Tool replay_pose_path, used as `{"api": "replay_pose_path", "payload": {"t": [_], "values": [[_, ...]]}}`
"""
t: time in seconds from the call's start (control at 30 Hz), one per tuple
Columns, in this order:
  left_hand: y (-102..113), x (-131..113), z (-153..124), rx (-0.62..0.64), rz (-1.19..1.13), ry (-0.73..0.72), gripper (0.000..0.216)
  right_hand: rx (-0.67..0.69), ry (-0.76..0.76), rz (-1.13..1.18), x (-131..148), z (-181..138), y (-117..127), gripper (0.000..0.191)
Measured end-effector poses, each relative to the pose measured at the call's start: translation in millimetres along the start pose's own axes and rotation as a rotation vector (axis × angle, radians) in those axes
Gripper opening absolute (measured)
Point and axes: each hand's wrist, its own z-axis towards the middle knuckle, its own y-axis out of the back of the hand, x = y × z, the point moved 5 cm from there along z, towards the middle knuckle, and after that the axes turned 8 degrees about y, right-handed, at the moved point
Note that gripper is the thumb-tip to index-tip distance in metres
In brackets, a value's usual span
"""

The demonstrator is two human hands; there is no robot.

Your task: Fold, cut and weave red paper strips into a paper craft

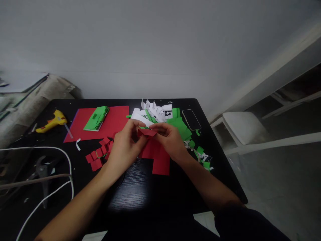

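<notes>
Pinching red paper (a small piece): left hand, right hand.

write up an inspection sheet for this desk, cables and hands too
Surface: black table, glare near the front.
Job's things: red piece in hand; red paper beneath the hands; small red pieces beside the left wrist.
Clutter: white scraps, green paper, phone, glue gun; green stack on a red sheet.
Hands: left hand and right hand both pinch the red piece.
Cables: white cable, brown cable, both at left; plugs: nothing seen.
Surroundings: wall behind, white stool at right.
</notes>
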Motion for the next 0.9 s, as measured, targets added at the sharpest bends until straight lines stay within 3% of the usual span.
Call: {"api": "replay_pose_path", "payload": {"t": [0.13,0.67,0.9], "values": [[-3,-2,0,0.017,0.011,-0.014,0.026,-0.017,-0.025,0.015,-2,-2,0,0.021],[-10,-9,-6,0.097,0.02,-0.053,0.016,-0.039,0.014,0.057,-2,-2,1,0.029],[-4,-6,-1,0.059,0.008,-0.046,0.016,0.105,0.115,-0.11,7,2,1,0.022]]}}
